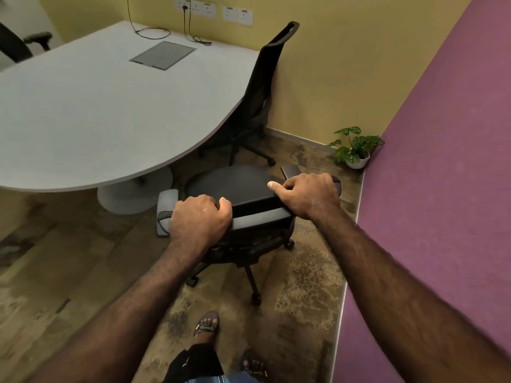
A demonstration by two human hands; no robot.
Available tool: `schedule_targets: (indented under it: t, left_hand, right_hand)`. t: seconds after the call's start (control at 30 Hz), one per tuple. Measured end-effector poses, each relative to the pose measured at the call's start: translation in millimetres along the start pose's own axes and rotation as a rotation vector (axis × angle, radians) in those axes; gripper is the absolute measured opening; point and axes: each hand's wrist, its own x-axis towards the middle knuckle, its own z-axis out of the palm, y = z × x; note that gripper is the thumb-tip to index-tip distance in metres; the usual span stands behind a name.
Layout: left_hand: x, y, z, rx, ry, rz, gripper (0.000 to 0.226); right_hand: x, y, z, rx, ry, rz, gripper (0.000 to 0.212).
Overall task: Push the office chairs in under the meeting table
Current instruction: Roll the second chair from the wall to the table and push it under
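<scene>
- The near office chair (235,186) stands just off the near right edge of the meeting table (110,106), its seat not yet under the top.
- The left hand (199,219) curls closed over the left end of the chair's backrest top; the right hand (307,194) grips the right end, thumb stretched along the rim.
- The chair faces away from the person toward the far side, the backrest rim running left to right between the hands.
- Three chairs show: this one, a second chair (262,87) tucked in by the far yellow wall, and what seems a third chair (19,45) at the far left, mostly cut off.
- One potted plant (355,149) sits in the far right corner.
</scene>
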Motion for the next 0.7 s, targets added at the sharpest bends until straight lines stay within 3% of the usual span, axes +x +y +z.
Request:
schedule_targets:
  t: [0.33, 0.7]
  left_hand:
    - [16.9, -20.8, 0.5, -0.024, 0.052, -0.046, 0.062]
    - [97.3, -104.1, -24.9, -0.034, 0.05, -0.08, 0.062]
  right_hand:
    - [32.3, -24.5, 4.8, 0.018, 0.017, -0.048, 0.075]
    - [85.1, -114.2, 16.5, -0.026, 0.015, -0.097, 0.082]
